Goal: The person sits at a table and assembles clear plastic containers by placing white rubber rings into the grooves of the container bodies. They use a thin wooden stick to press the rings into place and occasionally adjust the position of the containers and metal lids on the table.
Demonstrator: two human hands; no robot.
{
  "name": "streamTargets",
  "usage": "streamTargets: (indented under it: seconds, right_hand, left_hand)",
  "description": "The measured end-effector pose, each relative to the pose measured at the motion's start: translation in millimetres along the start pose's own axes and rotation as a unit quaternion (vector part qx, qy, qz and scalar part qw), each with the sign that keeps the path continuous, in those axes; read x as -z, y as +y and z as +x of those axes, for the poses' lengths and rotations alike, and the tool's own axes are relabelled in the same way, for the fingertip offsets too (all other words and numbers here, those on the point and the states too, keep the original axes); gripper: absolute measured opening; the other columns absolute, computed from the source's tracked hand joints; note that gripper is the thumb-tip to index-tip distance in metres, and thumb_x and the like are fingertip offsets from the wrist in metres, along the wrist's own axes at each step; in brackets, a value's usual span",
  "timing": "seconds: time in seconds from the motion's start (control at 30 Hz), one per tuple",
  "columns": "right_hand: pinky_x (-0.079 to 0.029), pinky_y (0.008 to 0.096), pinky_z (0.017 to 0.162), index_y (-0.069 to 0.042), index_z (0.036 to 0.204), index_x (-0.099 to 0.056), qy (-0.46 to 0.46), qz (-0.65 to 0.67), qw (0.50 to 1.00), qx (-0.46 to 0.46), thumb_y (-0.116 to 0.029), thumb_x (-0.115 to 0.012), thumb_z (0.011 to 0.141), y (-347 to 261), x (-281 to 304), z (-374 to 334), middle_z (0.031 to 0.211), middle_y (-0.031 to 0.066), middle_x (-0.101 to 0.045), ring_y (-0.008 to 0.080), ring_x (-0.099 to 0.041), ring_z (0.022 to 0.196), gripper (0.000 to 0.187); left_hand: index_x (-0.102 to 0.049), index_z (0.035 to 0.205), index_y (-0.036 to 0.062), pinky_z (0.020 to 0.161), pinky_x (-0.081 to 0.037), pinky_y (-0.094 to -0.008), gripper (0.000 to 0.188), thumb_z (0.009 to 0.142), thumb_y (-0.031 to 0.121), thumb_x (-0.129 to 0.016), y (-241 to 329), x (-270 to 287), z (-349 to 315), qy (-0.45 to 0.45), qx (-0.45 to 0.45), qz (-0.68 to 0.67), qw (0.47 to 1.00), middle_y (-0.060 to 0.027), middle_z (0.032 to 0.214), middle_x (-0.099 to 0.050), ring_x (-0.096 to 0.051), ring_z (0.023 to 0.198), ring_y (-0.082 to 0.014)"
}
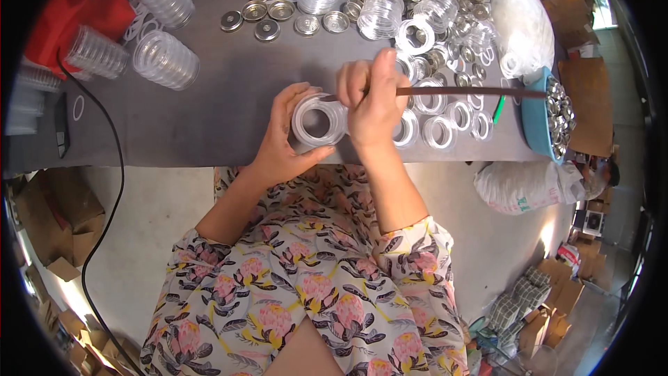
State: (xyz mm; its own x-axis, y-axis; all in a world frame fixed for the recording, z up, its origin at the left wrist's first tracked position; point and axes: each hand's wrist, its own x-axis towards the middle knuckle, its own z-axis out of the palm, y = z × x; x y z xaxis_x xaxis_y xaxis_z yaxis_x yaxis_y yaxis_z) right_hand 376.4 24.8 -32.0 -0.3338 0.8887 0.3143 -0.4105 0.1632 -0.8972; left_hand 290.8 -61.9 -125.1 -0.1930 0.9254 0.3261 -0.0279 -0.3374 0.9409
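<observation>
Near the table's front edge, my left hand (277,141) is curled around a short stack of clear round plastic rings (339,124), a white ring showing on the top one. My right hand (374,104) is closed on a long thin brown rod (466,90), thumb stretched along it. The rod runs far out to the right; its thin other end lies at the upper rim of the top ring. Just right of my right hand, several white rings in clear round pieces (438,132) lie on the table.
Silvery metal caps (267,30) and clear ring stacks (380,12) spread over the table's far side. Tall clear stacks (165,60) and a red bag (76,21) stand at left. A black cable (122,160) crosses the left side. At right are a blue basin (534,118) and white bag (522,17).
</observation>
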Motion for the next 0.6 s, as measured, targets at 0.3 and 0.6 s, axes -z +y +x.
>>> streamTargets:
  seconds: [0.3,0.6]
  right_hand:
    - [-0.016,0.0248,0.036,-0.012,0.045,-0.028,0.061,0.181,0.961,-0.199,-0.037,-0.031,0.095,-3.9,16.2,-14.2,0.041,-0.0012,-0.027,0.0097,-0.024,0.036,0.056]
    - [-0.048,0.0335,0.062,-0.007,0.093,-0.064,-0.056,-0.544,0.836,-0.043,-0.013,-0.062,0.075,-0.2,58.9,-85.4,0.091,0.0099,-0.059,0.0269,-0.059,0.071,0.019]
  left_hand:
    - [-0.020,0.129,0.0027,0.099,-0.031,-0.0351,0.085,0.063,0.004,-0.073,-3.8,-6.2,0.9,0.019,0.004,0.009,1.000,-0.0149,0.125,-0.039,-0.039,0.118,-0.0227]
    - [-0.026,0.127,0.0015,0.096,-0.036,-0.0339,0.083,0.061,0.004,-0.076,0.1,4.7,-0.5,0.047,0.029,0.032,0.998,-0.0132,0.122,-0.040,-0.043,0.114,-0.0216]
